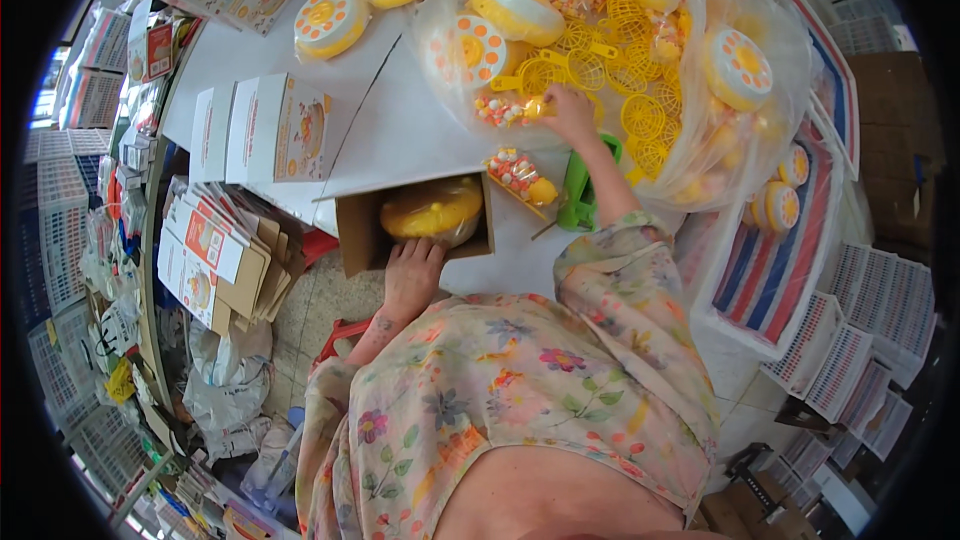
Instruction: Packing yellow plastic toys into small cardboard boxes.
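My left hand [412, 275] is bent over the near edge of an open cardboard box [362, 240], its fingertips against a yellow toy [430, 210] in clear wrap inside; the thumb is hidden. Stretched forward, my right hand [570, 112] has its fingers closed on the right end of a clear packet of small coloured balls [505, 110]. Yellow net scoops [585, 70] lie around that hand. Between the box and my right forearm sit another packet of red, white and orange balls [520, 175] and a green plastic piece [578, 190].
A large clear bag [700, 140] spreads over scoops and round yellow-and-white toys at the far right. Two more round toys [330, 22] stand far left. White printed boxes [280, 130] stand left of the open box, with flattened cartons [215, 260] stacked nearer. Striped cloth [770, 270] lies right.
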### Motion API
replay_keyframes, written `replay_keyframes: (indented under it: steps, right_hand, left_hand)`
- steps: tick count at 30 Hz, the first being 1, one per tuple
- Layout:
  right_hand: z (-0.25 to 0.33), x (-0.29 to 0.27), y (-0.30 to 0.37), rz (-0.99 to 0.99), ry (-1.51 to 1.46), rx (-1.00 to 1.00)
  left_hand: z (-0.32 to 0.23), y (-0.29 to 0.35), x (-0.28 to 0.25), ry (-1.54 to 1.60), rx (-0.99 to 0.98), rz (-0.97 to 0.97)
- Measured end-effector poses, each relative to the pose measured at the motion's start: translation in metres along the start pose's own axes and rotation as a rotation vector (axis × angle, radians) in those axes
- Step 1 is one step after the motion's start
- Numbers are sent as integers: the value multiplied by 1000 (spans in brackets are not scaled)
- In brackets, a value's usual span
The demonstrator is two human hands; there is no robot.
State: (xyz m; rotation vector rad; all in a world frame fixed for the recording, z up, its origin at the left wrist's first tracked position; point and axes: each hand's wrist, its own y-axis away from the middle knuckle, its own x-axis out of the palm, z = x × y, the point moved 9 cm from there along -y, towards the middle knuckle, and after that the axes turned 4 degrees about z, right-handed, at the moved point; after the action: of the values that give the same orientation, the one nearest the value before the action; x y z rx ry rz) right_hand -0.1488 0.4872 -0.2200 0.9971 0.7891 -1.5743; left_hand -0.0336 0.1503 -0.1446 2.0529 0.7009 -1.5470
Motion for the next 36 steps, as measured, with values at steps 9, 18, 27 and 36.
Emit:
replay_keyframes:
  steps: [9, 18, 27, 36]
  right_hand:
    - [-24, -142, 61, -256, -979, -49]
    - [173, -212, 158, 113, -979, -442]
    - [308, -179, 181, -87, -361, -734]
    - [264, -124, 168, -394, -1134, -224]
  left_hand:
    - [-3, 19, -15, 40, -49, 55]
    - [13, 13, -30, 453, -106, 6]
    - [-5, 30, -139, 603, 188, 127]
    - [52, 27, -130, 1105, -63, -209]
